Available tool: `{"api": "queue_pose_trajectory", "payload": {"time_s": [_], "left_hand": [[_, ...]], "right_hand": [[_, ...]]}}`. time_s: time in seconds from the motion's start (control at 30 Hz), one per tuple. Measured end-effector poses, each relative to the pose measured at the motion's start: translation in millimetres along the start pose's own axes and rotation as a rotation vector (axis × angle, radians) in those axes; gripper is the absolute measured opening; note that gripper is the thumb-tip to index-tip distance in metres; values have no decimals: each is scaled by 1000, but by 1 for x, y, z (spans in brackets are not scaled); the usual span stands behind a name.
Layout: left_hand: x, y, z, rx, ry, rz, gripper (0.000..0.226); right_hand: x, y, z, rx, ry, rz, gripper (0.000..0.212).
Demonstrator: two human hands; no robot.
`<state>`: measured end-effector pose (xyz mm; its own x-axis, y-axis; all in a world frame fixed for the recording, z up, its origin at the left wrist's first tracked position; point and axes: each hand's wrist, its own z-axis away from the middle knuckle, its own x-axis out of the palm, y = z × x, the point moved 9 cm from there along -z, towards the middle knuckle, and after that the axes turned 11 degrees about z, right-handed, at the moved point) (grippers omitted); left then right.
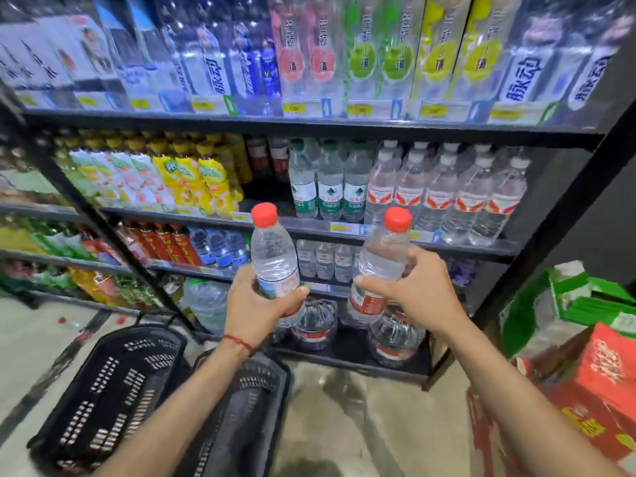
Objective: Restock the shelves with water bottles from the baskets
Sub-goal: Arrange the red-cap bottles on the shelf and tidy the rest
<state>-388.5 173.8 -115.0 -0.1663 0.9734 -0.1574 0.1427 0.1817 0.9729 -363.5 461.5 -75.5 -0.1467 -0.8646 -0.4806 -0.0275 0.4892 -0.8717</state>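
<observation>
At centre frame the left hand (pixel 256 306) grips a clear plastic red-capped water bottle (pixel 273 253); the right hand (pixel 418 292) grips a second such bottle (pixel 382 256) to its right. Behind stands a black metal drinks shelf (pixel 344 127), and two black plastic baskets (pixel 103 390) sit lower left.

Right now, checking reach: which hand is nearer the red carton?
Right. The right hand is up-left of the carton; the left hand is farther left, above the baskets.
</observation>
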Motion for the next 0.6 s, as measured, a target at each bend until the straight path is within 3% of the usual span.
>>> {"api": "queue_pose_trajectory", "payload": {"time_s": [0.13, 0.27, 0.6], "left_hand": [[-6, -6, -13, -42, 78, -11, 46], [-12, -18, -42, -69, 124, -18, 55], [-26, -59, -148, -86, 73, 109, 63]], "right_hand": [[8, 1, -36, -32, -86, -8, 53], [31, 1, -71, -35, -144, -4, 50], [104, -18, -153, -71, -140, 68, 47]]}}
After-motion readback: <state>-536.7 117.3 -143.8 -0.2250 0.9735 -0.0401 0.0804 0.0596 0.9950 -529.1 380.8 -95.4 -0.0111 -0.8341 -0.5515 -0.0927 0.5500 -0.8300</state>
